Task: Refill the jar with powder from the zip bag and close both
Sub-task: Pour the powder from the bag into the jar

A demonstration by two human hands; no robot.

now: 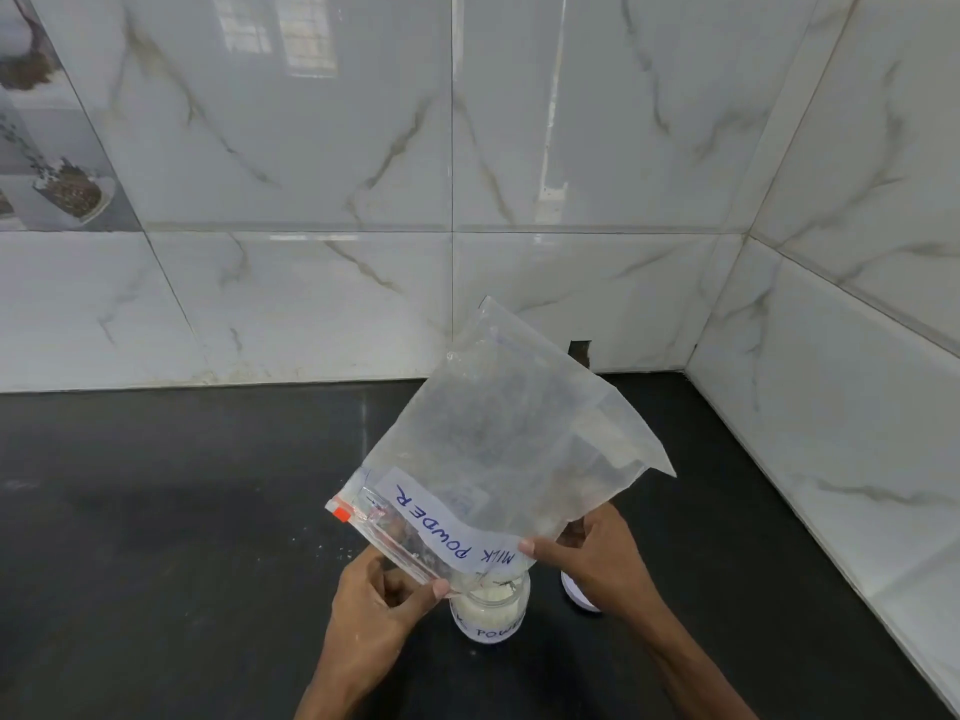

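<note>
A clear zip bag [498, 439] labelled "MILK POWDER" is held upside down, its zip mouth tilted down over a small glass jar [491, 613]. The jar stands on the black counter with white powder inside and a paper label on its side. My left hand [379, 610] pinches the zip edge at the bag's lower left. My right hand [597, 558] grips the bag's mouth on the right side, thumb on the label. The bag looks nearly empty, with a little powder near its mouth. A white lid [579, 595] lies on the counter just right of the jar, partly hidden by my right hand.
The black countertop [182, 511] runs into a corner of white marble-pattern wall tiles [597, 148] behind and to the right. A few powder specks lie on the counter near the jar.
</note>
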